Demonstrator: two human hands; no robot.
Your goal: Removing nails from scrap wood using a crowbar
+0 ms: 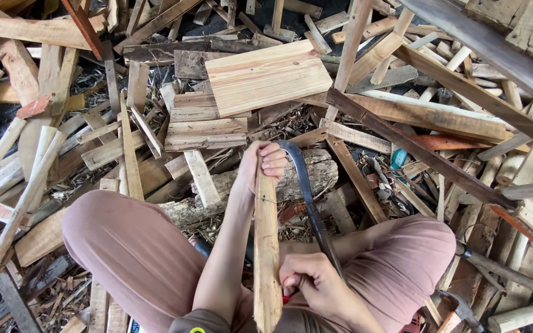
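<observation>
the left hand [260, 165] grips the top of an upright wooden slat [266, 246] running twelve to six, while the right hand [313, 283] clasps a curved sickle blade [303, 185] lying just at its three o'clock side.

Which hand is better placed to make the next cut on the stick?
Probably the right hand: it grips the handle of the curved blade, whose tip lies beside the stick. The left hand is busy holding the stick's top over the log, so it should only steady it.
</observation>
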